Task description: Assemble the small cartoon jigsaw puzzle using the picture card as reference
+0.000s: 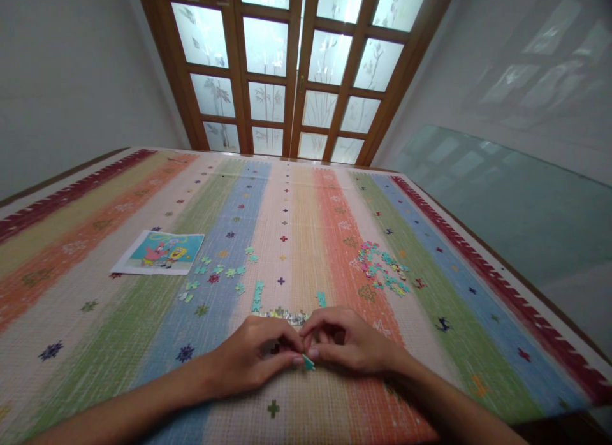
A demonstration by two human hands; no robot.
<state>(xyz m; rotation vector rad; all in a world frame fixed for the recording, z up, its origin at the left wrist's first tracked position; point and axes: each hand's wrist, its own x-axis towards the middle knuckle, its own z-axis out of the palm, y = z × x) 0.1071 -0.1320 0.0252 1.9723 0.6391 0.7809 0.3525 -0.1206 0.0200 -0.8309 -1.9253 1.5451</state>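
My left hand (268,350) and my right hand (345,340) meet near the front of the table. Pinched between their fingertips is a teal jigsaw puzzle piece (308,363), tilted above the cloth; whether it is one piece or two joined I cannot tell. Just beyond my fingers lies a partly joined puzzle edge (287,315), its lower strip partly hidden by my hands. A teal column of joined pieces (257,296) rises at its left end, and a shorter teal part (320,299) stands at its right.
Loose teal pieces (234,272) lie scattered to the left. A mixed pile of pieces (381,266) sits to the right. A printed cartoon picture (160,252) lies at left on the striped tablecloth (215,203). Beyond the table are wooden glass-paned doors (291,75).
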